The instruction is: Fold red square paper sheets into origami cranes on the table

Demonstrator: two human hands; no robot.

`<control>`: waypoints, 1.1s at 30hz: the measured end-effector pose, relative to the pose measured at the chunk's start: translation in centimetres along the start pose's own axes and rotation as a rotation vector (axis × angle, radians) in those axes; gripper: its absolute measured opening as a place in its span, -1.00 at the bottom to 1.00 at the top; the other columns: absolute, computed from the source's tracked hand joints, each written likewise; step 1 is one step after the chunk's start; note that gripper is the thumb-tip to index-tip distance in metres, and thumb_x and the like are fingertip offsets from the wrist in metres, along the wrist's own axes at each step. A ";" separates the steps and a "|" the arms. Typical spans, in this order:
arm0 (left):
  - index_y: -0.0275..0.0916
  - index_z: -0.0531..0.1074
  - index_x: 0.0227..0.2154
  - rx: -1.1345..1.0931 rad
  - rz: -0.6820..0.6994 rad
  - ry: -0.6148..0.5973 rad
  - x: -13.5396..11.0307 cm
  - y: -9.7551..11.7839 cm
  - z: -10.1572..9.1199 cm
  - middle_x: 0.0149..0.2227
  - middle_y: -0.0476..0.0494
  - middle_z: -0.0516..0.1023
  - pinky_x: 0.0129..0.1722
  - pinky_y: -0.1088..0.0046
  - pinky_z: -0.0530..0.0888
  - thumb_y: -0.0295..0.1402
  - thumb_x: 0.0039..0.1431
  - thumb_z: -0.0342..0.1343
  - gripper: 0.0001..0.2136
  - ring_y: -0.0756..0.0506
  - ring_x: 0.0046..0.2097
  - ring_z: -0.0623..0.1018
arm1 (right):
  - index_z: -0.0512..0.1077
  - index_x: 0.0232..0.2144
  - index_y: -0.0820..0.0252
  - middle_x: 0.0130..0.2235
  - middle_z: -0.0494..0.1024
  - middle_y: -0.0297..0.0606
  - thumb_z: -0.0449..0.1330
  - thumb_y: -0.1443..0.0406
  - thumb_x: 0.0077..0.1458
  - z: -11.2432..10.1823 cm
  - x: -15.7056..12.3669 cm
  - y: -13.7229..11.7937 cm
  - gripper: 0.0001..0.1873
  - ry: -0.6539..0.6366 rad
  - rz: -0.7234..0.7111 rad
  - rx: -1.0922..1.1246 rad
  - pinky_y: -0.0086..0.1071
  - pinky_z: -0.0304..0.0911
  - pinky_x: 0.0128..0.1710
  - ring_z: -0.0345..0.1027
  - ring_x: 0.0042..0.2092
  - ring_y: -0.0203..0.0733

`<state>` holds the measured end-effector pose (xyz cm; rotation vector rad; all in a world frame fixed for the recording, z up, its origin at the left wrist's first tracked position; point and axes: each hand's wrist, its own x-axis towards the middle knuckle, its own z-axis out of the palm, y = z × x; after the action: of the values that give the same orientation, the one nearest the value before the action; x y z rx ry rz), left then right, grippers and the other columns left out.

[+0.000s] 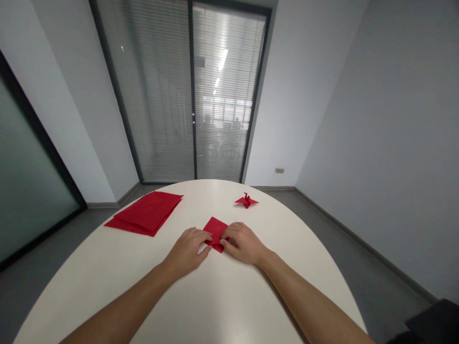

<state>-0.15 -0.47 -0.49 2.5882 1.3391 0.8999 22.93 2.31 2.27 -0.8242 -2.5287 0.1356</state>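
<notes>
A small folded square of red origami paper (214,228) lies on the round table with one corner pointing away from me. My left hand (188,251) has its fingertips on the paper's left edge, the thumb just below them near the bottom corner. At the right edge, my right hand (244,242) pinches the paper between thumb and curled fingers. A low fold or flap shows between the two hands, partly hidden by the fingers. Beyond my right hand stands a finished red paper crane (246,200) with its wings spread.
Several larger red paper sheets (148,212) lie in a loose stack at the table's left side. The pale round table (229,306) has a curved edge all around. Behind it are glass panels with blinds (165,95). A dark object (435,322) sits at the lower right.
</notes>
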 end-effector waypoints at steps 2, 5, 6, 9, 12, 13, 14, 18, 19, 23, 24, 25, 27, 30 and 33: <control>-0.17 0.53 -0.22 -0.001 -0.005 -0.009 0.0 0.0 0.0 -0.10 -0.12 0.65 0.11 0.09 0.39 -0.40 0.22 0.16 -0.90 -0.20 -0.04 0.57 | 0.49 -0.32 0.18 -0.34 0.60 -0.25 0.14 0.33 0.27 0.0 0.0 0.0 -0.87 0.005 0.009 0.005 -0.28 0.21 -0.09 0.42 -0.27 -0.18; -0.15 0.54 -0.27 0.001 -0.021 -0.026 0.0 -0.1 0.0 -0.09 -0.10 0.65 0.16 0.03 0.34 -0.40 0.25 0.15 -0.92 -0.20 -0.03 0.57 | 0.49 -0.29 0.17 -0.32 0.60 -0.25 0.14 0.31 0.28 0.1 0.0 0.0 -0.86 0.008 0.027 0.028 -0.28 0.22 -0.08 0.44 -0.25 -0.18; -0.15 0.54 -0.28 0.001 -0.025 -0.028 0.0 -0.1 0.1 -0.09 -0.10 0.65 0.18 0.03 0.33 -0.41 0.25 0.13 -0.91 -0.19 -0.02 0.57 | 0.49 -0.27 0.17 -0.29 0.61 -0.25 0.16 0.28 0.27 0.1 -0.1 0.1 -0.88 0.008 0.028 0.043 -0.27 0.23 -0.06 0.45 -0.23 -0.17; -0.16 0.53 -0.26 -0.008 -0.033 -0.017 -0.1 -0.2 0.2 -0.10 -0.10 0.65 0.14 0.08 0.37 -0.43 0.25 0.12 -0.90 -0.18 -0.04 0.57 | 0.48 -0.14 0.14 -0.17 0.63 -0.22 0.31 0.13 0.14 0.2 -0.3 0.2 -0.70 0.001 0.008 0.088 -0.23 0.23 0.00 0.47 -0.13 -0.10; -0.17 0.51 -0.21 -0.024 -0.040 -0.009 -0.1 -0.1 0.2 -0.13 -0.11 0.64 0.03 0.18 0.44 -0.44 0.23 0.13 -0.89 -0.17 -0.07 0.57 | 0.47 -0.09 0.14 -0.12 0.62 -0.20 0.36 0.10 0.06 0.3 -0.3 0.3 -0.60 -0.019 -0.005 0.090 -0.21 0.24 0.01 0.47 -0.09 -0.05; -0.17 0.51 -0.20 -0.028 -0.040 -0.010 -0.1 -0.1 0.1 -0.14 -0.11 0.64 0.00 0.20 0.45 -0.44 0.23 0.13 -0.88 -0.17 -0.08 0.56 | 0.48 -0.10 0.14 -0.14 0.62 -0.21 0.34 0.14 0.10 0.3 -0.3 0.3 -0.66 -0.022 -0.004 0.083 -0.22 0.24 0.00 0.47 -0.10 -0.07; -0.17 0.51 -0.19 -0.030 -0.041 -0.009 -0.1 0.0 0.1 -0.14 -0.11 0.64 0.00 0.21 0.45 -0.44 0.23 0.13 -0.87 -0.17 -0.08 0.56 | 0.49 -0.12 0.13 -0.16 0.63 -0.22 0.30 0.19 0.14 0.3 -0.3 0.3 -0.74 -0.021 0.000 0.076 -0.23 0.25 -0.02 0.48 -0.12 -0.09; -0.17 0.51 -0.19 -0.037 -0.057 -0.007 -0.1 0.2 -0.1 -0.14 -0.11 0.63 -0.01 0.24 0.45 -0.43 0.20 0.16 -0.87 -0.17 -0.08 0.56 | 0.51 -0.23 0.14 -0.25 0.63 -0.24 0.18 0.29 0.25 0.2 -0.2 0.2 -0.89 -0.014 0.008 0.042 -0.27 0.25 -0.07 0.47 -0.17 -0.13; -0.17 0.51 -0.20 -0.038 -0.060 -0.011 -0.1 0.2 -0.2 -0.15 -0.11 0.63 -0.01 0.25 0.46 -0.42 0.20 0.17 -0.87 -0.17 -0.09 0.55 | 0.51 -0.24 0.15 -0.26 0.63 -0.24 0.17 0.29 0.26 0.1 -0.1 0.2 -0.89 -0.012 0.011 0.034 -0.27 0.25 -0.09 0.47 -0.19 -0.14; -0.18 0.53 -0.15 -0.032 -0.047 -0.041 0.1 0.5 -0.4 -0.13 -0.12 0.62 0.00 0.24 0.45 -0.39 0.21 0.19 -0.84 -0.17 -0.07 0.55 | 0.50 -0.26 0.15 -0.26 0.63 -0.23 0.14 0.27 0.30 0.0 0.0 0.0 -0.85 -0.021 0.002 0.037 -0.28 0.26 -0.11 0.47 -0.20 -0.14; -0.17 0.54 -0.13 -0.027 -0.040 -0.046 0.1 0.5 -0.5 -0.13 -0.12 0.61 0.00 0.24 0.45 -0.38 0.22 0.19 -0.83 -0.17 -0.07 0.54 | 0.51 -0.25 0.15 -0.26 0.63 -0.23 0.14 0.26 0.31 0.0 0.0 0.0 -0.84 -0.031 -0.008 0.048 -0.29 0.26 -0.11 0.47 -0.19 -0.15; -0.16 0.55 -0.13 -0.021 -0.034 -0.051 0.1 0.5 -0.4 -0.12 -0.12 0.61 0.00 0.24 0.45 -0.38 0.24 0.18 -0.83 -0.17 -0.07 0.54 | 0.51 -0.24 0.14 -0.24 0.63 -0.23 0.14 0.24 0.32 0.0 0.0 -0.1 -0.84 -0.041 -0.016 0.061 -0.29 0.26 -0.10 0.48 -0.18 -0.15; -0.15 0.58 -0.18 -0.010 -0.026 -0.057 0.2 0.4 -0.4 -0.13 -0.12 0.60 -0.01 0.24 0.45 -0.40 0.26 0.14 -0.85 -0.16 -0.08 0.54 | 0.51 -0.18 0.13 -0.19 0.64 -0.22 0.19 0.18 0.29 0.0 0.0 -0.1 -0.82 -0.058 -0.023 0.093 -0.28 0.27 -0.07 0.49 -0.13 -0.13; -0.16 0.59 -0.25 -0.002 -0.024 -0.045 0.2 0.2 -0.2 -0.15 -0.13 0.61 -0.02 0.24 0.45 -0.46 0.27 0.10 -0.84 -0.16 -0.10 0.54 | 0.47 -0.05 0.14 -0.08 0.62 -0.17 0.32 0.07 0.15 -0.1 -0.2 0.0 -0.61 -0.061 -0.008 0.131 -0.23 0.29 -0.01 0.48 -0.05 -0.05; -0.18 0.57 -0.30 -0.009 -0.029 -0.031 0.2 0.2 -0.3 -0.18 -0.13 0.61 0.00 0.22 0.44 -0.48 0.24 0.10 -0.85 -0.15 -0.11 0.55 | 0.44 0.00 0.14 -0.04 0.61 -0.14 0.37 0.06 0.07 0.0 -0.4 0.2 -0.50 -0.050 0.011 0.131 -0.20 0.30 -0.01 0.48 -0.03 -0.02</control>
<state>-0.10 -0.49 -0.15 2.5577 1.3579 0.8554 23.31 2.29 2.09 -0.7920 -2.5304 0.3255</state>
